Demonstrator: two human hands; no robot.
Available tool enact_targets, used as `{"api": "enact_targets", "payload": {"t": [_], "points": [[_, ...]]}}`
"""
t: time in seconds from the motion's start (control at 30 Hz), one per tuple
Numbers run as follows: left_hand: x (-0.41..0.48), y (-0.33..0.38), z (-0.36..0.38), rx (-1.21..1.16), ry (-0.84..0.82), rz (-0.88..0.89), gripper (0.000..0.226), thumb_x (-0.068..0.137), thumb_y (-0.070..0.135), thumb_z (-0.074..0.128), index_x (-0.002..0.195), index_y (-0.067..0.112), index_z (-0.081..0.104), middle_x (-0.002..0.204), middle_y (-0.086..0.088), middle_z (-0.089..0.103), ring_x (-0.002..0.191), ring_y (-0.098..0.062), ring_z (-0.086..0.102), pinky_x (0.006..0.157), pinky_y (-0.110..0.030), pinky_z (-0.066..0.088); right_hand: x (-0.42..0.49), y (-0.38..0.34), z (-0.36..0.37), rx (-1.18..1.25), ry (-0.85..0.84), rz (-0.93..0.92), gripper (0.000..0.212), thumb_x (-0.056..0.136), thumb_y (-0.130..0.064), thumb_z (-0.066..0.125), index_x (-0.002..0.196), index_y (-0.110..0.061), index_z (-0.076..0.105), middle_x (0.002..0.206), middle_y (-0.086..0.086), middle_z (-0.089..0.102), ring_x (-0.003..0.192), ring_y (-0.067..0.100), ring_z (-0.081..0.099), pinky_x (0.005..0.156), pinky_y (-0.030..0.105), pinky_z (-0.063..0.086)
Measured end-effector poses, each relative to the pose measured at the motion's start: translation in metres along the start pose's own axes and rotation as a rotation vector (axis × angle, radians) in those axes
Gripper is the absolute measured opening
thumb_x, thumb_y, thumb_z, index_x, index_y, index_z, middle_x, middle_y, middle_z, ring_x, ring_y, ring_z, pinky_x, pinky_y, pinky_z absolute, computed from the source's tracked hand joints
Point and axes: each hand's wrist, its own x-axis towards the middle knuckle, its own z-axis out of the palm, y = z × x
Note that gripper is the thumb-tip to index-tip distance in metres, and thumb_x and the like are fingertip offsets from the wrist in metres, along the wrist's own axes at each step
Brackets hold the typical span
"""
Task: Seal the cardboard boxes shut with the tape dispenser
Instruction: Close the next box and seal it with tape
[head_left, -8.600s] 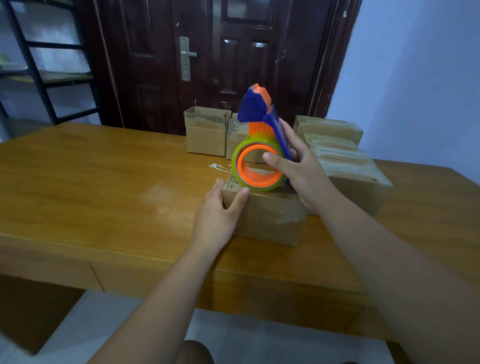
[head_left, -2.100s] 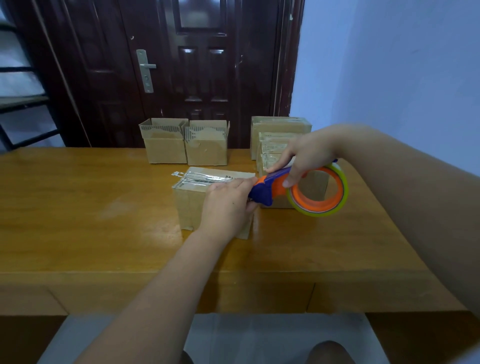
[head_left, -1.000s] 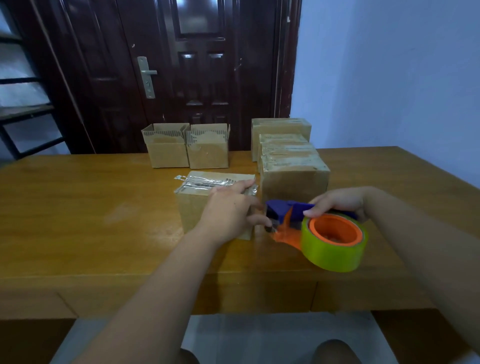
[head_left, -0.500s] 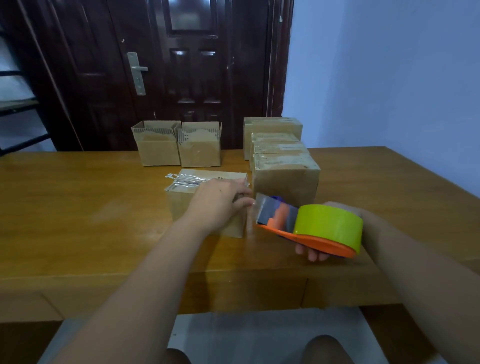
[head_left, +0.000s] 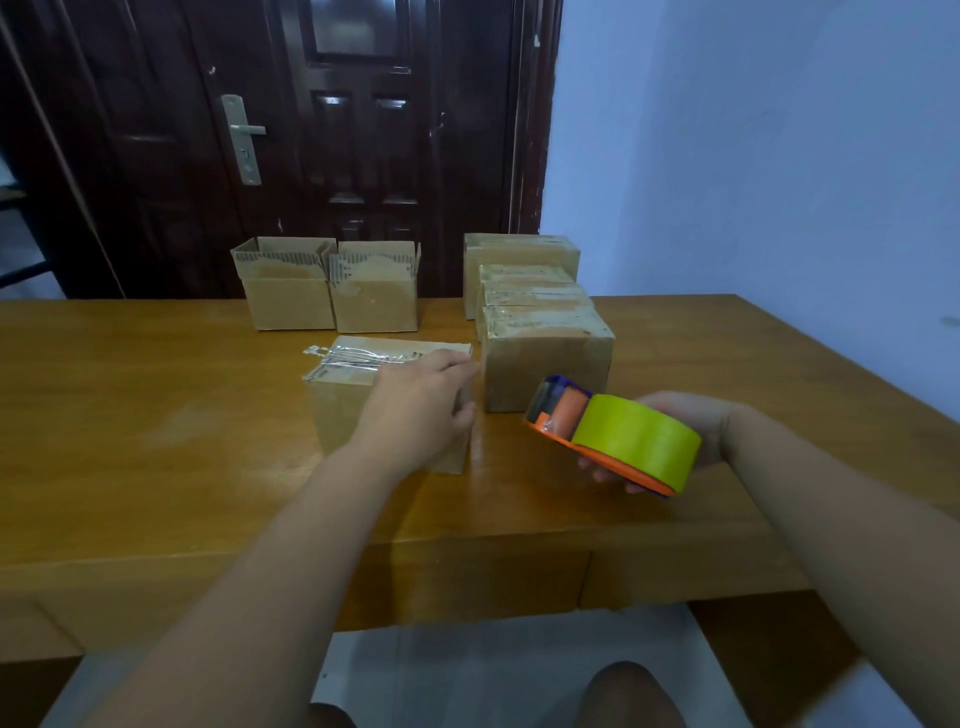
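My left hand (head_left: 415, 405) lies loose on the taped box (head_left: 343, 415) at the desk's (head_left: 156, 415) middle. My right hand (head_left: 691, 421) grasps the tape dispenser (head_left: 623, 436) nearer the front edge. That crumpled tape tail (head_left: 332, 358) could snag, lifting the seal.

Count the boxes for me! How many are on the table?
7. Two open boxes stand back left, the taped box is under the left hand, and a row of four boxes runs along the right. They overlap, so more may hide.
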Motion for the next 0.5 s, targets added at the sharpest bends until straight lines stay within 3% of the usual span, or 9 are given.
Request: {"api": "enact_targets", "payload": {"t": [0.13, 0.27, 0.33, 0.4, 0.5], "points": [[-0.007, 0.011, 0.014, 0.115, 0.095, -0.042, 0.042, 0.097, 0.035, 0.037, 0.137, 0.027, 0.045, 0.147, 0.007, 0.040, 0.130, -0.017, 0.041, 0.105, -0.037, 0.030, -0.002, -0.005, 0.003, -0.127, 0.077, -0.034, 0.049, 0.074, -0.043, 0.060, 0.109, -0.009, 0.060, 0.088, 0.009, 0.073, 0.076, 0.020, 0.070, 0.070, 0.031, 0.054], [-0.008, 0.014, 0.023, 0.138, 0.152, -0.059, 0.032, 0.097, 0.036, 0.041, 0.118, 0.025, 0.062, 0.144, 0.004, 0.046, 0.127, -0.019, 0.044, 0.101, -0.038, 0.031, 0.003, -0.007, 0.004, -0.179, 0.183, -0.024, 0.058, 0.068, -0.046, 0.068, 0.112, -0.009, 0.060, 0.094, 0.011, 0.073, 0.086, 0.025, 0.069, 0.074, 0.035, 0.053], [-0.008, 0.015, 0.024, 0.112, 0.179, -0.071, 0.028, 0.096, 0.034, 0.046, 0.113, 0.023, 0.066, 0.138, 0.003, 0.053, 0.122, -0.021, 0.049, 0.100, -0.039, 0.033, 0.004, -0.010, 0.004, -0.204, 0.236, -0.019, 0.053, 0.073, -0.045, 0.068, 0.111, -0.009, 0.061, 0.097, 0.011, 0.072, 0.088, 0.025, 0.069, 0.073, 0.034, 0.053], [-0.008, 0.016, 0.023, 0.085, 0.206, -0.094, 0.029, 0.095, 0.031, 0.048, 0.118, 0.024, 0.064, 0.134, 0.003, 0.057, 0.120, -0.020, 0.052, 0.100, -0.038, 0.034, 0.003, -0.013, 0.005, -0.253, 0.263, -0.014, 0.039, 0.084, -0.040, 0.064, 0.109, -0.010, 0.062, 0.101, 0.012, 0.071, 0.090, 0.025, 0.068, 0.071, 0.033, 0.054], [-0.009, 0.018, 0.021, 0.037, 0.182, -0.153, 0.042, 0.098, 0.031, 0.041, 0.139, 0.025, 0.043, 0.135, 0.006, 0.054, 0.125, -0.016, 0.047, 0.104, -0.036, 0.031, 0.001, -0.017, 0.004, -0.373, 0.304, -0.013, 0.031, 0.091, -0.039, 0.060, 0.101, -0.011, 0.065, 0.101, 0.012, 0.070, 0.091, 0.025, 0.067, 0.073, 0.034, 0.054]]}}
